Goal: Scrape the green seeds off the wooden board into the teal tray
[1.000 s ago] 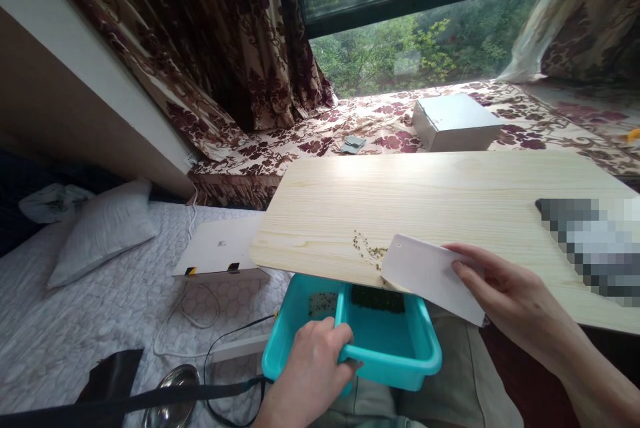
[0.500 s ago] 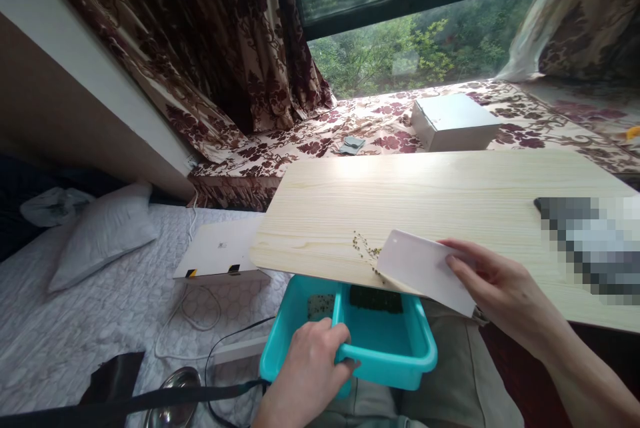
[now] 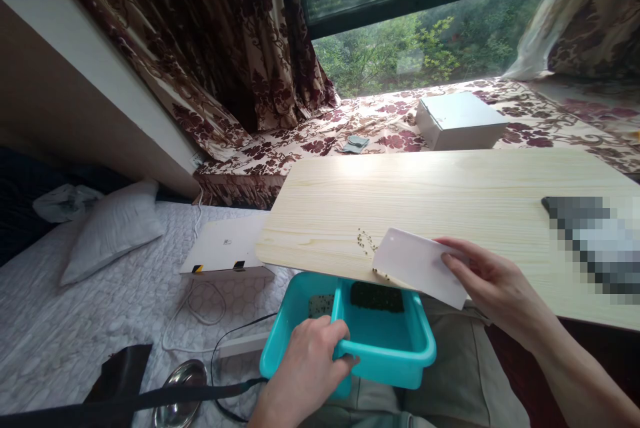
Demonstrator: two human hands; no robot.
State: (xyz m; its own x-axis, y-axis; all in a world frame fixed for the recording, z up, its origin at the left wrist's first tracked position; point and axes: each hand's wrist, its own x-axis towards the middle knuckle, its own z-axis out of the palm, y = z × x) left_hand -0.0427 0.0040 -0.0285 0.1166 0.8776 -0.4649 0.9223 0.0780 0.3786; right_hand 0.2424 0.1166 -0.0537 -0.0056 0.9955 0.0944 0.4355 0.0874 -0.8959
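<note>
My left hand (image 3: 313, 358) is closed on the near rim of a turquoise two-compartment bin (image 3: 385, 365), at its divider, just below the table's front edge. Dark green seeds (image 3: 376, 297) fill the far end of the right compartment; a pale patch with scattered specks (image 3: 321, 306) shows in the left one. In my right hand (image 3: 480, 273), between thumb and fingers, is a thin white plastic scraper (image 3: 417, 265) with a small corner hole, held low and tilted over the table's front edge. Small greenish-brown seeds (image 3: 367, 241) lie at its left end, several close to the edge.
The wood-grain table (image 3: 440, 195) carries a dark, pixelated device (image 3: 575, 215) at right. Behind it, a white box (image 3: 463, 118) and folded cloth (image 3: 355, 143) rest on the window ledge. Another white box (image 3: 225, 245), cables and a metal bowl (image 3: 181, 388) are on the bed.
My right hand has moved the scraper slightly left and toward the table's front edge. Fewer seeds lie scattered on the tabletop. My left hand keeps its grip on the bin.
</note>
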